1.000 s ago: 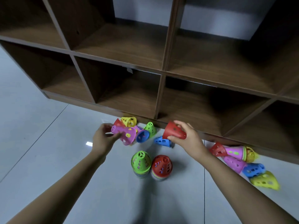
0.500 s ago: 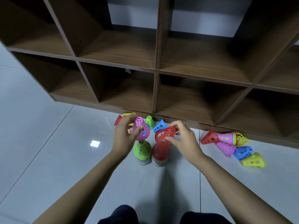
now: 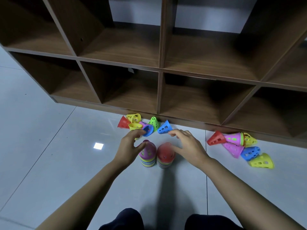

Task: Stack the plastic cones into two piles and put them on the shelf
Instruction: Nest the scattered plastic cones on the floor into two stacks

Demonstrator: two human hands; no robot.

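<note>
Grey floor tile (image 3: 49, 163) lies bare to the left of two upright cone piles, one topped purple (image 3: 148, 151), one red (image 3: 165, 152), side by side before the brown shelf (image 3: 158, 90). Left hand (image 3: 130, 146) and right hand (image 3: 189, 145) hover spread and empty; half a second ago each gripped a cone. Loose cones (image 3: 239, 146) lie along the shelf's foot.

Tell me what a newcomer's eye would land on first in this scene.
Two upright piles of nested cones stand side by side on the floor: the purple-topped pile under the left hand, the red-topped pile beside the right hand. Loose bright cones lie scattered against the foot of the brown shelf, one cluster just beyond the hands, another to the right.
</note>
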